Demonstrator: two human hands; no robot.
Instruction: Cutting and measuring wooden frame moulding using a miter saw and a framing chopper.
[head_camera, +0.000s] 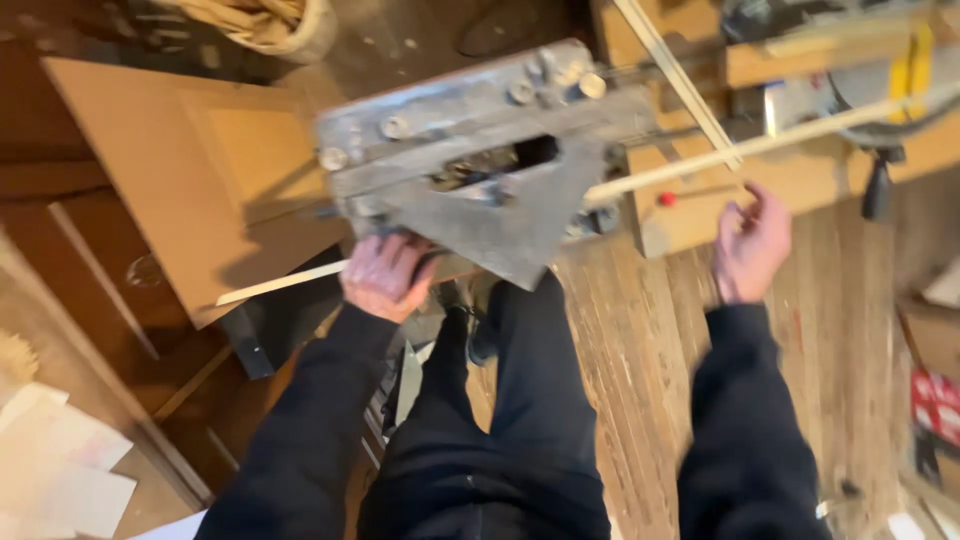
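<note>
I look down at a grey metal saw base (470, 160) with bolts on top and a dark slot in its middle. A long thin wooden strip (720, 155) runs through it from lower left to upper right. My left hand (385, 275) presses on the strip at the base's near edge, fingers curled over it. My right hand (750, 245) hovers just below the strip's right part, fingers apart, holding nothing. Both arms wear dark sleeves.
Brown boards (190, 170) lean at the left. A wooden bench block with a red knob (667, 198) sits behind my right hand. A second thin strip (675, 75) crosses above. Worn plank floor (620, 350) lies below, with my dark trousers and shoe.
</note>
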